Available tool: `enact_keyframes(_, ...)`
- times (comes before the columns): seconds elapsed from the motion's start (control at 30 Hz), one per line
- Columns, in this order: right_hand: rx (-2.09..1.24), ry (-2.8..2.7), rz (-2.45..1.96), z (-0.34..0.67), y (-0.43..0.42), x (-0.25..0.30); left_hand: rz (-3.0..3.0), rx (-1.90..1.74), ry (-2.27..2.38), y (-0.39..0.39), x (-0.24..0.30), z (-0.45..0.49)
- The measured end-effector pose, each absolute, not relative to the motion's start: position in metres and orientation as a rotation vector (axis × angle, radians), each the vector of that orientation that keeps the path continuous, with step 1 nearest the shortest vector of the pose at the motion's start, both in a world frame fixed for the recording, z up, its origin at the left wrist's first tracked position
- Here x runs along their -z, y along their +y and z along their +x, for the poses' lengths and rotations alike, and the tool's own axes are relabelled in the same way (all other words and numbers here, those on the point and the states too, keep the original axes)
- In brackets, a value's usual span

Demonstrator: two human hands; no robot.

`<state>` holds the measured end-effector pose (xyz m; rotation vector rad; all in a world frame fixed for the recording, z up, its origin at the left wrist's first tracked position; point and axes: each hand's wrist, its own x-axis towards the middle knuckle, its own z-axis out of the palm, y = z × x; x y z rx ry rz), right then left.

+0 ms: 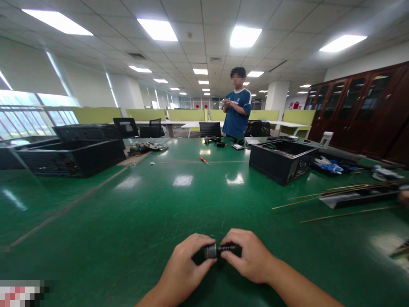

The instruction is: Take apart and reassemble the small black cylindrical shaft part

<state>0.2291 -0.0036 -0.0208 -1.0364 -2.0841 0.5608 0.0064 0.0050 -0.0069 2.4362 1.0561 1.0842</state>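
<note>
Low in the middle of the head view, a small dark cylindrical part (211,251) with a thin ribbed shaft (225,248) lies sideways between my two hands. My left hand (188,262) pinches the wider, greyish cylinder between thumb and fingers. On the other side, my right hand (251,256) has its thumb and fingers closed around the ribbed shaft. What kind of part it is cannot be made out. Both hands are just over the green tabletop (128,238).
Open black computer cases stand at the left (73,157) and the right (281,160). An orange screwdriver (203,160) lies mid-table. Long thin rods (300,204) stick out at right, near another hand (404,197). Across the table stands a person in blue (237,111).
</note>
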Motion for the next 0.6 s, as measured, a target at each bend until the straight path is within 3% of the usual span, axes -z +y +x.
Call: enact_keyframes(0.6, -0.548, -2.093, -1.072, 0.233, -0.003, 0.0192, 2.434, -1.079, 1.067, 0.0055, 0.006, 0.0028)
